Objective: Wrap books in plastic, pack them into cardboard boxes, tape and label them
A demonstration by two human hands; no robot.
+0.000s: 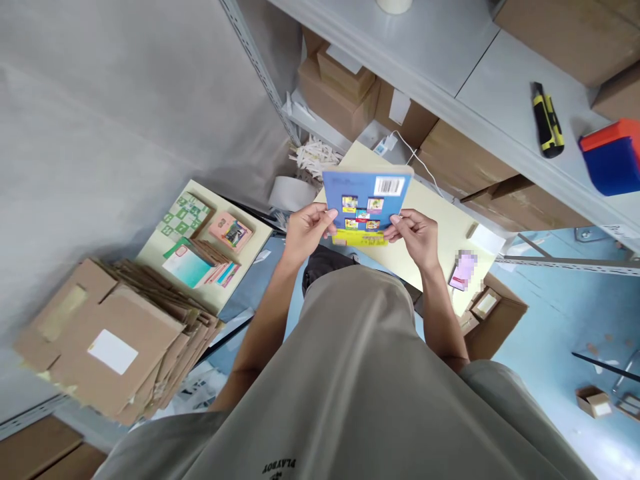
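Note:
A blue book (364, 190) with a yellow lower band, a white barcode patch and several small cover pictures is held up in front of my body. My left hand (309, 229) grips its left edge, thumb on the face toward me. On the opposite edge, my right hand (414, 233) pinches it in the same way. The fingers behind the book are partly hidden. Below and beyond it lies a pale yellow tabletop (430, 200). On the right part of that table rests a phone (464, 270), its screen blurred out.
To the left, a small table (223, 300) carries books and a pink box (230, 231). Flattened cardboard (150, 320) is stacked beside it. A utility knife (547, 120) lies on the grey shelf (425, 47) above cardboard boxes (340, 100). An open carton (500, 320) stands by the table's right end.

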